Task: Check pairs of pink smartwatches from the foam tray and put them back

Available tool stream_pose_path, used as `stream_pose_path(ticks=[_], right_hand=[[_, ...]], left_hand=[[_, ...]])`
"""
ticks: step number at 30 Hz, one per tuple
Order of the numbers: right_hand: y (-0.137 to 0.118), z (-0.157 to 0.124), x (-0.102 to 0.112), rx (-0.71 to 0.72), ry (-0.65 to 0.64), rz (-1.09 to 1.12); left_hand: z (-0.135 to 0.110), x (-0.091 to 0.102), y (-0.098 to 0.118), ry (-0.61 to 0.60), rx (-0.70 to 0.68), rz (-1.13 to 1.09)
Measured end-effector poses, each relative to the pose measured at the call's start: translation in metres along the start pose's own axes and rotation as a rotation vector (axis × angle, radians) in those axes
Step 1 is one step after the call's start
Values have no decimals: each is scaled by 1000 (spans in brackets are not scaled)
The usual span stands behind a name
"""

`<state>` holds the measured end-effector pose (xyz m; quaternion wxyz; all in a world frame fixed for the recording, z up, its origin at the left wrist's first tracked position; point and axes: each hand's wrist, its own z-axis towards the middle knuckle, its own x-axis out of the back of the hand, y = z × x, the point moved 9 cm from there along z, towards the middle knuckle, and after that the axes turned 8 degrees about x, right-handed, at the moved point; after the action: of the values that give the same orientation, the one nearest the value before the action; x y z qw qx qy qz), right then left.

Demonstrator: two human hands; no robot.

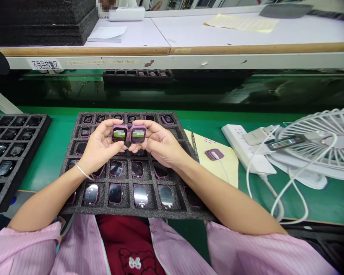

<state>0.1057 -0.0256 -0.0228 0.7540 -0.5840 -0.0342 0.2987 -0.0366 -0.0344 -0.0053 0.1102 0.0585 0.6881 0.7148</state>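
Purple watches [119,133] sit pinched in left hand [99,147] and right hand [160,145] above foam tray [132,212], fan [326,141] nearby.

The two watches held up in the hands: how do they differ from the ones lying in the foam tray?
The held watches have lit screens with a green band; the tray watches are dark. The held watches are tilted up, one in the left hand and one in the right hand; the tray watches lie flat in the foam tray. Both have purple cases.

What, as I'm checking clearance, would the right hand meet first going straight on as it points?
Likely the left watch, held by the left hand: the right hand, gripping the right watch, points left toward it. Depth unclear.
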Motion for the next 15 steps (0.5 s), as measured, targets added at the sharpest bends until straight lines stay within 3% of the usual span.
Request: stream_pose_path(ticks=[15], right_hand=[[4,-2,1,-24,-14,9]], left_hand=[[-2,-1,-1,-2,13,0]])
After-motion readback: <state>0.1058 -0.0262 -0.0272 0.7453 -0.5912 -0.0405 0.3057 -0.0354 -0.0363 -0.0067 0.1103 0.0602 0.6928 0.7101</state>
